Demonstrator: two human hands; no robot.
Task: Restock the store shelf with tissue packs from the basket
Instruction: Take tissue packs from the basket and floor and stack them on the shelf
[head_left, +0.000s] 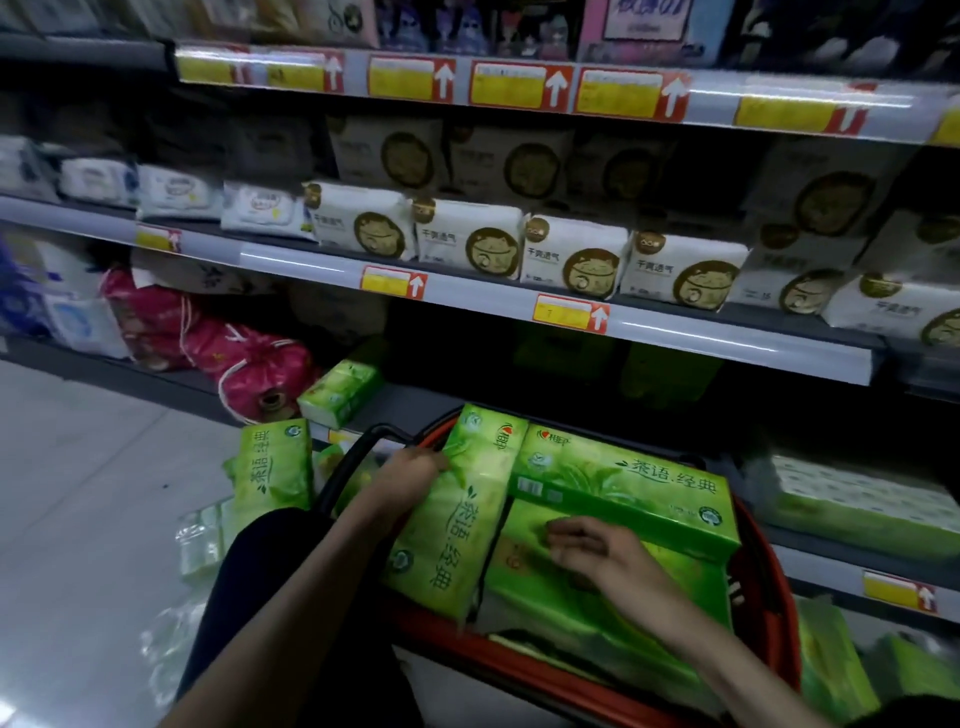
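Left hand: fingers curled over the upper left edge of the tilted pack, gripping it there.
Right hand: fingers fairly straight, laid flat on the lower pack, holding nothing.
Tilted pack: leaning on end between the two hands, inside the basket, far end raised above the rim.
Long pack: lying crosswise just beyond the right hand, resting on the lower pack and touching the tilted one.
Basket handle: folded down just left of the left hand.
Bottom shelf: beyond both hands, in shadow; a lone pack at its front, beyond the left hand.
Floor pack: standing on end on the floor, left of the left hand, outside the basket.
Handling, as a guess: light for its bulk, soft and squashy. Film wrap smooth, probably slippery. Not fragile, though corners dent and thin film may tear under a single pinch.
Where to take hold: both long sides, palms pressing inward, or one hand under the low end and the other at the raised edge.
Step in hand, as judged: lifting the tilted pack clear of the basket, shelving not yet done.
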